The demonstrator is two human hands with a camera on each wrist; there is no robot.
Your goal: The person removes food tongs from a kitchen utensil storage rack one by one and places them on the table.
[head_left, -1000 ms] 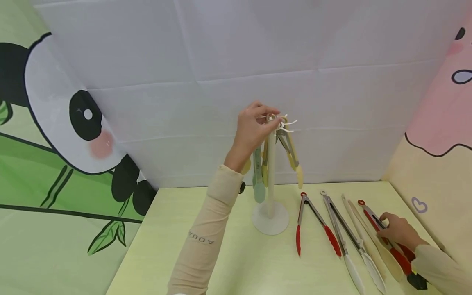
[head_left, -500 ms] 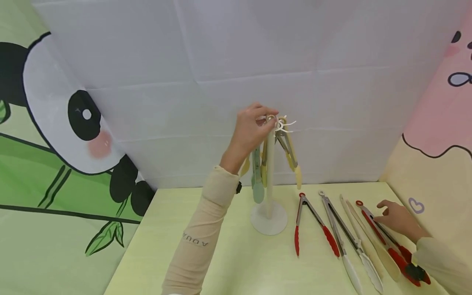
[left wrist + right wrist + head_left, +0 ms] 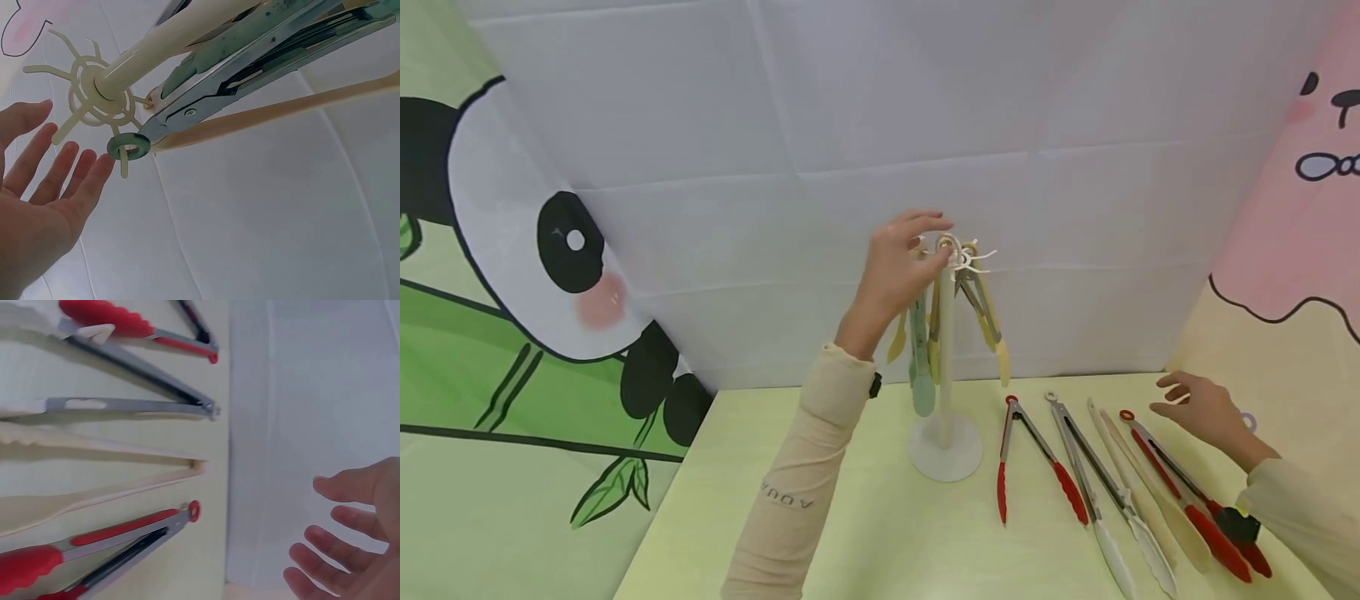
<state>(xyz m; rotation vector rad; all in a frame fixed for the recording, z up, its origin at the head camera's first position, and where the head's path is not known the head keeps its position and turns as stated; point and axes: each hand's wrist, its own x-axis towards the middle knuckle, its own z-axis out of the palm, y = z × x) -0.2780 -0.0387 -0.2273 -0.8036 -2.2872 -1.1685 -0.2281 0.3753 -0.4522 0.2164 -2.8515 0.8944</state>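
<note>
My left hand [image 3: 895,258] is at the top of a cream stand [image 3: 946,358]. Its thumb and fingers lie apart around a hook of the ring [image 3: 87,81] in the left wrist view, pinching nothing. From one hook hang green tongs [image 3: 250,69] by their loop, close to the fingertips. Yellow tongs [image 3: 992,325] hang on the stand's right side. My right hand [image 3: 1206,408] hovers with spread, loosely bent fingers above the table's back right. Nearest to it lie red-tipped tongs [image 3: 1213,542] with a red ring; the hand holds nothing.
On the table [image 3: 775,500], left of those tongs, lie cream one-piece tongs [image 3: 100,447], white-tipped tongs [image 3: 1112,554] and another red-tipped pair [image 3: 1070,492]. Their tips point toward the front. A white cloth [image 3: 775,208] hangs behind; a panda-printed cloth [image 3: 520,217] stands at left.
My right hand has let go of the rightmost red-tipped tongs and risen backward from them; they lie spread wider. My left thumb and fingers have drawn slightly left, away from the stand's top.
</note>
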